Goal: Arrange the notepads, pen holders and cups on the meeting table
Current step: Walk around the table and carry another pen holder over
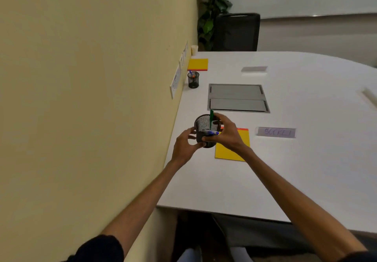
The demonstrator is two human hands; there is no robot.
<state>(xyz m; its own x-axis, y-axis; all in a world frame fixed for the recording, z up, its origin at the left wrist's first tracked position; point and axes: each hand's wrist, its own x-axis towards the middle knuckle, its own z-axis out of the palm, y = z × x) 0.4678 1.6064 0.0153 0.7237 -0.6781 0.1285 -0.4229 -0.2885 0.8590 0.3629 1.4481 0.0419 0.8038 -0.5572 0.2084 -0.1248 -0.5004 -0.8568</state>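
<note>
Mesh pen holder point(201, 122) clasped by left hand point(183, 146) and right hand point(227, 134) fingers point(220, 117).

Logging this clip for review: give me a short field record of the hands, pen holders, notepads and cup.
left hand: grips the near pen holder
right hand: holds a blue pen against that holder
green pen: upright in the near pen holder
near notepad: yellow, flat on the table, partly behind the right hand
far end, by wall: far pen holder, far notepad, cup
</note>
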